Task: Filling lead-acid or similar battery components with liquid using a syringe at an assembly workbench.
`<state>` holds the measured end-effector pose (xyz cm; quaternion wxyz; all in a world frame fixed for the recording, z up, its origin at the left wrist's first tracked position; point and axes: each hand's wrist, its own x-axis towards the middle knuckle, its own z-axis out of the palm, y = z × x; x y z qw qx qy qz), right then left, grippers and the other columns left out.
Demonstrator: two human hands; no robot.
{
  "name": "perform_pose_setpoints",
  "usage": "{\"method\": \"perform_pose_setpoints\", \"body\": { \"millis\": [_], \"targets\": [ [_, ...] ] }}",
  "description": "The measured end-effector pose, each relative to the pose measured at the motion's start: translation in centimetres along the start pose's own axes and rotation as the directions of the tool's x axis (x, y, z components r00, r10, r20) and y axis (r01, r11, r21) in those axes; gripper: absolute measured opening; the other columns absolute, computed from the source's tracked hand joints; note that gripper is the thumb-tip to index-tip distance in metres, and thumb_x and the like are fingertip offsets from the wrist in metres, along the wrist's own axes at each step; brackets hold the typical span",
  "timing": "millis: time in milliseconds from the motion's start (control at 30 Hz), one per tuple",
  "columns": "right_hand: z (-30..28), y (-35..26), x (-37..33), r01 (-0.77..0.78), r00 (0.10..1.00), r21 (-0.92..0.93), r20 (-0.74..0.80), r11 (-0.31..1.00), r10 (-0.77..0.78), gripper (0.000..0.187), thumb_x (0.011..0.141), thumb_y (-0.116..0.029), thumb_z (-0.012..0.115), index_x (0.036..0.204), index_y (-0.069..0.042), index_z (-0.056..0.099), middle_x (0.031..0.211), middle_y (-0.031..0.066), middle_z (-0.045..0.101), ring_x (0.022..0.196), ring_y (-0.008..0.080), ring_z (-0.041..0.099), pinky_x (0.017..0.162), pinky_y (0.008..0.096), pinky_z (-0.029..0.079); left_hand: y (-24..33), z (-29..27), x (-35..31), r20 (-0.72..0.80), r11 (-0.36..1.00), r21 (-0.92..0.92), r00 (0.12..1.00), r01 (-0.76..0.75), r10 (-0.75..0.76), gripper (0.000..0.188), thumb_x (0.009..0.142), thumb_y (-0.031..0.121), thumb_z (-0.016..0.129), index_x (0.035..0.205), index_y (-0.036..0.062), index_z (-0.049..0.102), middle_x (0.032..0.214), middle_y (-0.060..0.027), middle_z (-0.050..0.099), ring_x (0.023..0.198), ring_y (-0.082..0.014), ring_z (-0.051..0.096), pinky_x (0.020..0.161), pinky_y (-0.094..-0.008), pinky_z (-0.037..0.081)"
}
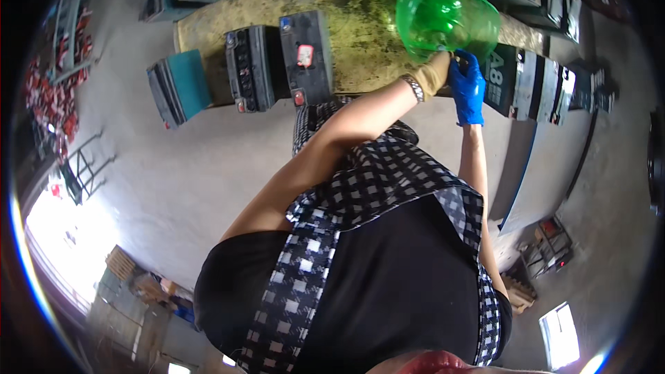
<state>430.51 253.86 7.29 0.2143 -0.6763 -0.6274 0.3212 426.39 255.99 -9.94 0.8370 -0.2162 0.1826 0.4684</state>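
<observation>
A see-through green plastic basin [413,19] stands tilted or deep at the far right of the worn yellow tabletop. My left hand [433,73], in a tan glove with a metal band at the wrist, reaches across to the basin's near rim. Right beside it is my right hand [468,84] in a blue glove, fingers curled in toward the left. Both hands look closed and meet close together. Whatever lies between their fingertips is too small and partly hidden. Close to the right hand stands a dark battery [500,83] with white lettering.
Two black batteries [305,55] [251,69] and a teal-sided battery [179,88] stand along the left of the yellow tabletop [367,28]. More batteries [547,90] line the right side, and others stand along the far edge. A metal frame cart [84,166] is on the floor at left.
</observation>
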Motion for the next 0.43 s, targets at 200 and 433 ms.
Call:
{"method": "perform_pose_setpoints", "body": {
  "millis": [200, 433],
  "targets": [
    [0.9, 1.1, 0.5, -0.094, 0.995, 0.141, 0.028, 0.985, 0.091, 0.029, 0.09, -0.017, 0.067, 0.118, -0.009, 0.063, 0.088, 0.008, 0.069, 0.077, 0.011, 0.062, 0.073, 0.0285, 0.052, 0.0, 1.6, 0.1, -0.233, 0.963, -0.268, 0.972, -0.029, -0.035, 0.024, 0.094, 0.025, 0.044, 0.1, 0.0096, 0.062, 0.096, -0.0084, 0.065, 0.09, -0.0225, 0.06, 0.085, -0.0346, 0.048],
    [-0.1, 3.1, 0.0, 0.001, 0.998, 0.273, 0.065, 0.962, -0.02, 0.03, 0.088, -0.001, 0.067, 0.117, -0.004, 0.061, 0.099, 0.0084, 0.069, 0.088, 0.0089, 0.063, 0.076, 0.0213, 0.051, -0.3, -1.1, 3.2, -0.313, 0.778, 0.624, 0.888, -0.075, 0.336, 0.019, 0.091, 0.025, 0.046, 0.085, 0.0137, 0.06, 0.082, -0.0042, 0.063, 0.08, -0.0201, 0.06, 0.077, -0.033, 0.047]
  ]
}}
